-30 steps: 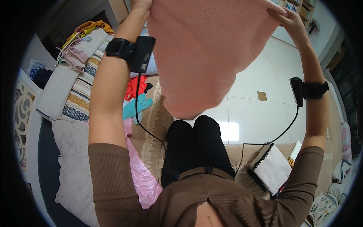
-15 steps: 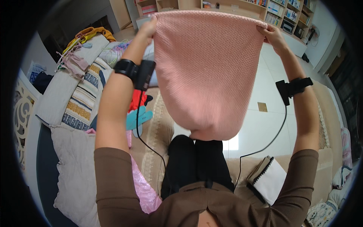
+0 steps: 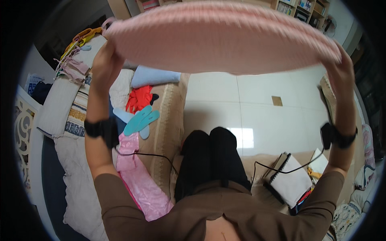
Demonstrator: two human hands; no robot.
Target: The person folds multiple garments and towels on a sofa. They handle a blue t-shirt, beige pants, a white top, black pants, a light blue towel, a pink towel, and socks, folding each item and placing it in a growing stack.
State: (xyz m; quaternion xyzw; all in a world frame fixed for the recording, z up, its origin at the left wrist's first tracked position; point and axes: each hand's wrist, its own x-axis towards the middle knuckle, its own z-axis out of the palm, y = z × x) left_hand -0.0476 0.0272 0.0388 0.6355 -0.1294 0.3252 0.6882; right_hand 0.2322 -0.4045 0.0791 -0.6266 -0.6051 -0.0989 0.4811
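A pink cloth [image 3: 225,48] with a waffle-like knit texture is stretched wide between my two hands, raised in front of me. It is blurred by motion, and its far side is cut off by the upper edge of the view. My left hand [image 3: 107,60] is closed on its left end, where a small pink loop sticks out. On the other end, my right hand [image 3: 341,74] grips the right corner; its fingers are partly hidden and smeared. The cloth hangs in the air above the floor, apart from my knees.
Beside me on the left seat lie turquoise insoles [image 3: 140,120], red fabric [image 3: 139,98], a blue cushion [image 3: 156,77] and shiny pink fabric [image 3: 142,184]. A spiral notebook [image 3: 290,180] lies at my right. Black cables [image 3: 148,154] run from both wrist straps. Shelves [image 3: 299,10] stand far off.
Both hands have moved apart and closer to me. The cloth, hanging down before, has swung up and spread wider, uncovering the floor and my knees.
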